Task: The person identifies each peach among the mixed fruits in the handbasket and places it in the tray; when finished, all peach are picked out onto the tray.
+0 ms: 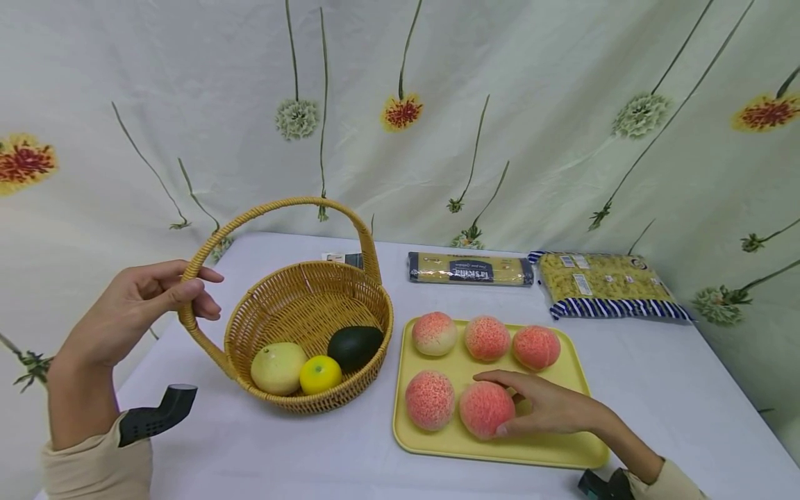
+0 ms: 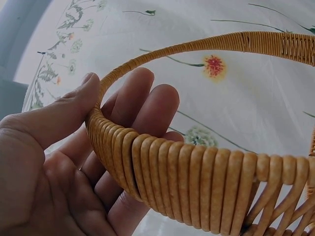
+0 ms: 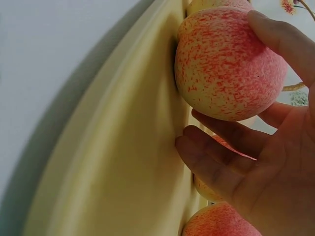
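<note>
My left hand (image 1: 140, 302) grips the handle of a round wicker basket (image 1: 281, 281), thumb on one side and fingers behind, as the handle (image 2: 172, 177) in the left wrist view shows. Inside the basket lie a pale yellow-green round fruit (image 1: 279, 368), a yellow lemon-like fruit (image 1: 321, 375) and a dark green avocado (image 1: 355, 348). My right hand (image 1: 546, 405) holds a pink peach (image 1: 486, 410) between thumb and fingers at the front of a yellow tray (image 1: 487, 455). In the right wrist view the peach (image 3: 229, 66) sits close against the tray, with the lower fingers loose below it.
Several other peaches stand on the tray, one of them (image 1: 430, 400) just left of the held one. Behind the tray lie a spaghetti pack (image 1: 471, 269) and a larger bag of pasta (image 1: 609, 283). A small printed pack (image 1: 344, 259) shows partly behind the basket.
</note>
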{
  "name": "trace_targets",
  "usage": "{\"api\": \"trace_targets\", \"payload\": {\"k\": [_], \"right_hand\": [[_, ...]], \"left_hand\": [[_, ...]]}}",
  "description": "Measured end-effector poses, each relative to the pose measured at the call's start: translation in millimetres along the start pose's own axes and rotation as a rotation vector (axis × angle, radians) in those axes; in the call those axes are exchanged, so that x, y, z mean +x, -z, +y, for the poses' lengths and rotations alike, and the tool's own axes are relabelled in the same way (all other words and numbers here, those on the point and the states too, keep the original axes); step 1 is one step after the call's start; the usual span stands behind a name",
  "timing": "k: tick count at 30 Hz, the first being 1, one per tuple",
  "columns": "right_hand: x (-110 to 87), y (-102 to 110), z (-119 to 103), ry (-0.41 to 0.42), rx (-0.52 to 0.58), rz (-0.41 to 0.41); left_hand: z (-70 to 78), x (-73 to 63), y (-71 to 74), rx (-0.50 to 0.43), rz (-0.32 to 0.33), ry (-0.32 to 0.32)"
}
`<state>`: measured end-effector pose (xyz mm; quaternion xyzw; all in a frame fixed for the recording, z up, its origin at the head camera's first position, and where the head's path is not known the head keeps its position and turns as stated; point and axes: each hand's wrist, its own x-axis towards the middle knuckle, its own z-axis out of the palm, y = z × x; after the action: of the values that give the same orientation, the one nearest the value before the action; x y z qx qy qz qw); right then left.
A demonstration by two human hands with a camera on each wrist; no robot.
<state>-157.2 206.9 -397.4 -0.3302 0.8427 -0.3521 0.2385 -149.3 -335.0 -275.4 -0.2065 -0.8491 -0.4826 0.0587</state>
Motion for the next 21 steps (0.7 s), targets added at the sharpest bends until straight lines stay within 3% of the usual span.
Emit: {"api": "trace_targets", "payload": {"k": [15,21], "right_hand": [[-0.9,-2.0,3.6,0.0,0.03,-0.012],[-1.0,-0.3,5.2,0.006,0.002,0.034]], "left_hand": [[8.4,-0.6,-2.3,0.03,-0.003,-0.01],[8.5,-0.5,-2.2,0.031,-0.004,-0.015]]}}
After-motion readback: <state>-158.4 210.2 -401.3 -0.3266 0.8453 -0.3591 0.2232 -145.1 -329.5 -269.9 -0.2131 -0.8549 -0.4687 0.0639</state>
